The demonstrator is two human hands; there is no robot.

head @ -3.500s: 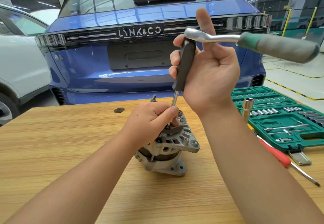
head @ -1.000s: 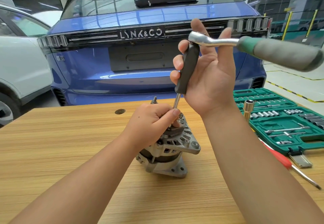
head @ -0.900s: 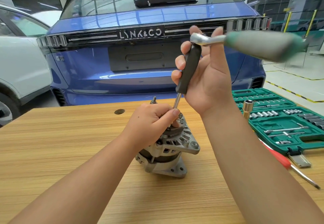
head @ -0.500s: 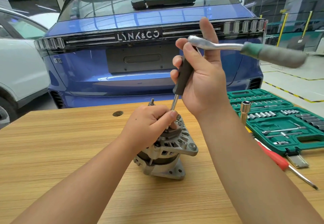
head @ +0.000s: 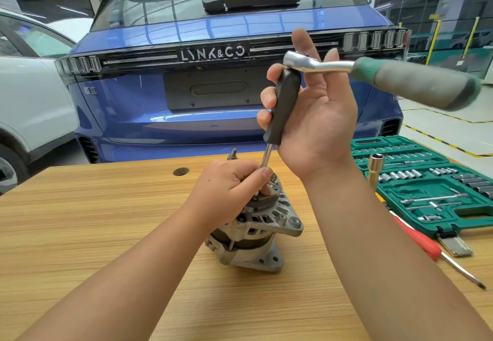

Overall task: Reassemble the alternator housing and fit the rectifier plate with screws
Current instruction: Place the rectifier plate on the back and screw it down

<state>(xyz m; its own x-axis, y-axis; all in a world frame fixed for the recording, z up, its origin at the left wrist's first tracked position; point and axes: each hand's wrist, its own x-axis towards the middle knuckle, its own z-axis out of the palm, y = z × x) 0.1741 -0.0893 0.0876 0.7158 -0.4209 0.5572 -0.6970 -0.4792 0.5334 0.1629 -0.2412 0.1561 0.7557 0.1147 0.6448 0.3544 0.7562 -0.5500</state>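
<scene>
The alternator (head: pixel 256 231) stands on end near the middle of the wooden table (head: pixel 80 220), and the step in hand looks like running a screw down into the rectifier plate on its top face. The left hand (head: pixel 232 188) curls over that top, thumb and fingers pinching the thin shaft of the black-handled driver (head: pixel 282 106) just above its tip; the screw itself is hidden under the fingers. The right hand (head: pixel 314 116) wraps the driver's handle with its lower fingers while the index and middle fingers stand straight beside the ratchet (head: pixel 373 76) seated on the handle's top, its grip sticking out to the right. To do this well, I would keep the shaft upright over the screw, hold the tip steady, and swing the ratchet gently so the alternator does not tip. At the right, an open green tool case (head: pixel 426 180) holds rows of sockets, extension bars and small fittings in moulded slots.
</scene>
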